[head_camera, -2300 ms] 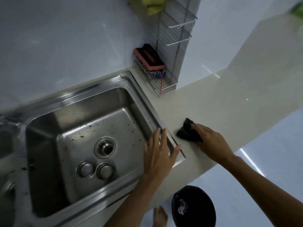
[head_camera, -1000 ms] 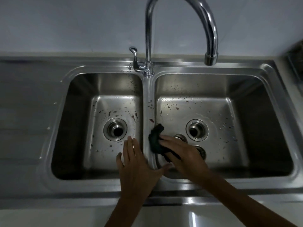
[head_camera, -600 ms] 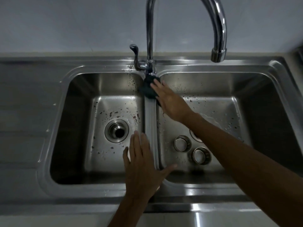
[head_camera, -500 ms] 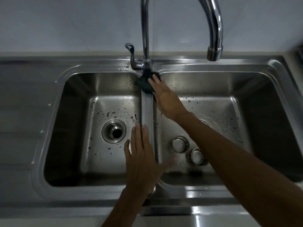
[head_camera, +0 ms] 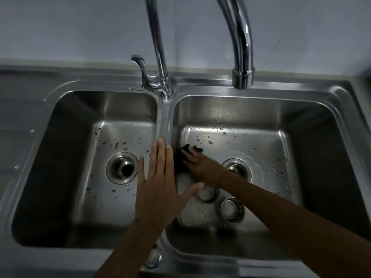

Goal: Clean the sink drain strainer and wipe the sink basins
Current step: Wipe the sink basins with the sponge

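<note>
A steel double sink fills the view, its divider ridge [head_camera: 165, 121] running between the left basin [head_camera: 66, 157] and the right basin [head_camera: 291, 157]. Both basin floors carry dark specks. My left hand [head_camera: 158, 187] lies flat with straight fingers on the near part of the divider. My right hand [head_camera: 200, 167] presses a dark cloth [head_camera: 180, 157] against the right basin's left wall, fingers extended over it. Two round strainer pieces [head_camera: 231, 209] [head_camera: 206, 193] lie on the right basin floor. The left drain [head_camera: 122, 168] stands open; the right drain [head_camera: 239, 169] is partly hidden by my wrist.
A tall chrome faucet [head_camera: 241, 47] arches over the right basin, its lever handle [head_camera: 140, 65] at the divider's far end. A steel drainboard [head_camera: 18, 121] lies to the left. A small round fitting [head_camera: 154, 257] sits on the near rim.
My right hand with the cloth slid from the divider's far end by the faucet base down into the right basin, nearer to me. My left hand stayed on the divider.
</note>
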